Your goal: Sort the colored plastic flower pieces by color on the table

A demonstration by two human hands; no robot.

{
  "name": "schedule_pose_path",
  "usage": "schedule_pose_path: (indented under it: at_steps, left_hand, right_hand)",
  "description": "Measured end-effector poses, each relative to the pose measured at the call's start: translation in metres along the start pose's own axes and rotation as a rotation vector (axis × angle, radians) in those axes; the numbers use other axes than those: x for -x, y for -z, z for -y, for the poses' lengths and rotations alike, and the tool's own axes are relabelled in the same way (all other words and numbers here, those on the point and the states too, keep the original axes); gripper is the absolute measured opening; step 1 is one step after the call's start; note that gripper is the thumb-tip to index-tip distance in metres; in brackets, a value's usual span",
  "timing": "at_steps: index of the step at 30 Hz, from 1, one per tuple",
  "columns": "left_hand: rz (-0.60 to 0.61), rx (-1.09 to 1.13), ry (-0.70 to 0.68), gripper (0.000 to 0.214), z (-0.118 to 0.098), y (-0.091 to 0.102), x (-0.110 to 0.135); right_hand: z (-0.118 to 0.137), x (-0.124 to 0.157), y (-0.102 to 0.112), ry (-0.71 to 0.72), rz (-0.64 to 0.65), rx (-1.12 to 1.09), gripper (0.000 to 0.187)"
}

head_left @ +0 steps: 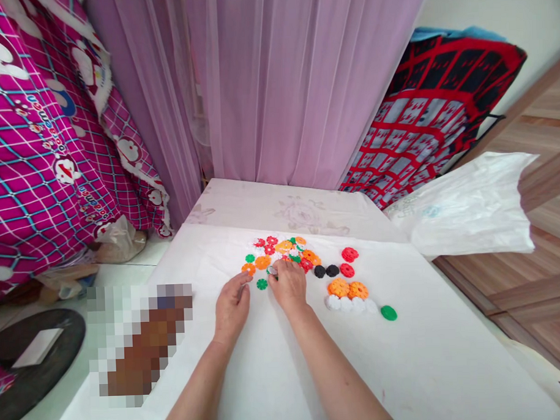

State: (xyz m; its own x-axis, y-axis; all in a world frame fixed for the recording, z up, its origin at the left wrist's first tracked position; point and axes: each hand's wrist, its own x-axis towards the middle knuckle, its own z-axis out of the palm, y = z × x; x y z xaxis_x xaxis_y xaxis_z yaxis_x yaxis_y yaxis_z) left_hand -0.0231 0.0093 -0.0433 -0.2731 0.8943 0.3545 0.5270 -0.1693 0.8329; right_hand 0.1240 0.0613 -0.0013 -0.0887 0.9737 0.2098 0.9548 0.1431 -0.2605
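Observation:
A loose pile of colourful notched plastic discs lies on the white-covered table, with red, orange, green and white pieces mixed together. My right hand [289,285] is at the pile's near edge, its thumb and fingers closed around a small whitish disc [272,270]. My left hand [232,302] rests just left of it, with thumb and fingertips slightly apart and nothing plainly in them. Close to its fingertips lie an orange disc [248,269] and a green disc [262,284]. My right fingers partly hide the pile's near side.
Right of the pile are red discs [350,255], black discs [332,270], orange discs [339,287], a row of white discs [346,304] and a green stack [389,313]. A white plastic bag [468,206] hangs by the right edge. A blurred patch [147,343] covers the left side.

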Motion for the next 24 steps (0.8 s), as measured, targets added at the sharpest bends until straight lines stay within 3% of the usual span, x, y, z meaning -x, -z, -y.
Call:
schedule_pose_path:
  at_steps: [3, 6, 10, 15, 24]
  left_hand:
    - [-0.003, -0.009, 0.001, 0.028, 0.0, 0.0, 0.0]
    - [-0.006, -0.017, 0.003, 0.028, -0.001, 0.0, 0.001]
    - [-0.006, -0.031, 0.005, 0.027, -0.002, 0.0, 0.001]
    - [0.017, -0.043, -0.028, 0.028, -0.002, 0.001, 0.0]
    - [0.014, -0.052, -0.047, 0.027, -0.003, 0.002, 0.0]
  right_hand:
    - [-0.005, 0.0, -0.003, 0.055, -0.011, -0.085, 0.011]
    - [-0.018, 0.004, -0.005, 0.083, -0.124, -0.223, 0.021]
    - [-0.042, 0.02, -0.005, -0.075, -0.254, -0.531, 0.03]
    - [-0.059, 0.041, -0.011, -0.281, -0.235, -0.85, 0.032]
    - [-0.051, 0.041, -0.02, -0.315, -0.174, -0.873, 0.03]
